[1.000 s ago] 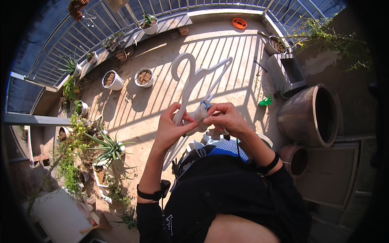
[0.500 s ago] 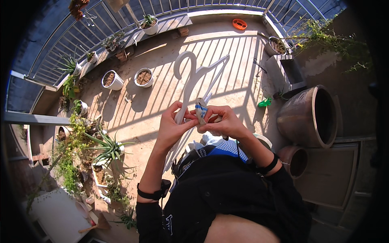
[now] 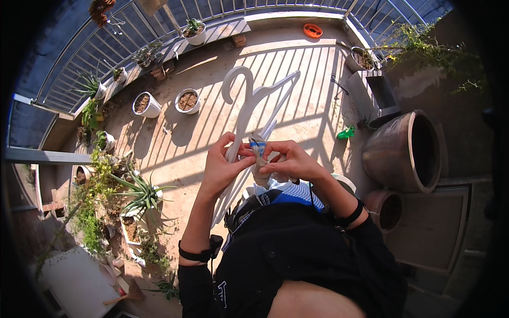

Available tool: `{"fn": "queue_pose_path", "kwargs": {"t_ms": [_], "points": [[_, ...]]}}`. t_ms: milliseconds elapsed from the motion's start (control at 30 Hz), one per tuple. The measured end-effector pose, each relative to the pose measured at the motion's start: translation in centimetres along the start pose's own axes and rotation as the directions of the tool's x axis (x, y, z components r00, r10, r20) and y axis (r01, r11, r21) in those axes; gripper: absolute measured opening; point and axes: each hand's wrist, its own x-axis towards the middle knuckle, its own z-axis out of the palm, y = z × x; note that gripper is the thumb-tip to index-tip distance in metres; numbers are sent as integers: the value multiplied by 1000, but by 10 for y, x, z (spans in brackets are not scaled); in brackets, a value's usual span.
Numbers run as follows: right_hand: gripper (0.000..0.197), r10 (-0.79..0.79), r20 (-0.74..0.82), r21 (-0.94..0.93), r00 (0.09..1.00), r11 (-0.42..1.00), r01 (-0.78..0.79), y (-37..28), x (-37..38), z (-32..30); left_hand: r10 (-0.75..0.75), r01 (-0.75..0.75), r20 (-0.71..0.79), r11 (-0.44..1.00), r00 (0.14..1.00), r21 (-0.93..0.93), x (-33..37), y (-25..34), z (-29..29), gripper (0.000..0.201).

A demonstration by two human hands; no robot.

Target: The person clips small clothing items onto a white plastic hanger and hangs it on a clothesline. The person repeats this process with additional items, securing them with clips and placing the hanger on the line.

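A white plastic clothes hanger (image 3: 246, 103) stands upright before me, hook at the far end. My left hand (image 3: 218, 170) is closed around it near the base of the hook, with thumb and fingertips reaching toward a small beige-grey cloth (image 3: 257, 144) with a blue band, perhaps a sock. My right hand (image 3: 295, 162) pinches the same cloth between thumb and fingers, just right of the hanger. Part of the cloth hangs below the fingers. Whether the left fingertips also grip it is hard to tell.
Two white pots of soil (image 3: 187, 101) stand on the sunlit floor at the far left. Potted plants line the left side, including a spiky aloe (image 3: 140, 193). Large brown clay pots (image 3: 389, 153) lie at the right. A metal railing (image 3: 222, 8) runs along the back.
My right hand and the cloth have shifted slightly left, nearer the hanger. More of the cloth now hangs below the fingers, and its blue band has turned. The left hand still holds the hanger.
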Motion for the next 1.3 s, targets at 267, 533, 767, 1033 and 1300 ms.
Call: {"fn": "queue_pose_path", "kwargs": {"t_ms": [267,533,767,1033,1300], "points": [[15,-45,-92,181,995,982,61,-4,-15,-21,-18,18,-50,1000,999,-5,-6,-2,-16,34],[20,206,83,308,975,925,-221,3,-9,-23,-39,39,-11,999,999,-22,-3,1,-15,35],[18,228,26,414,973,884,-218,18,5,-2,-37,36,17,996,999,86,-5,3,-16,36],[16,-24,-153,298,988,952,69,7,-1,3,16,-15,-44,1000,999,27,-8,2,-17,34],[11,-42,-165,199,985,977,75,8,0,7,42,-43,-83,999,996,-6,-3,-1,-12,31]]}}
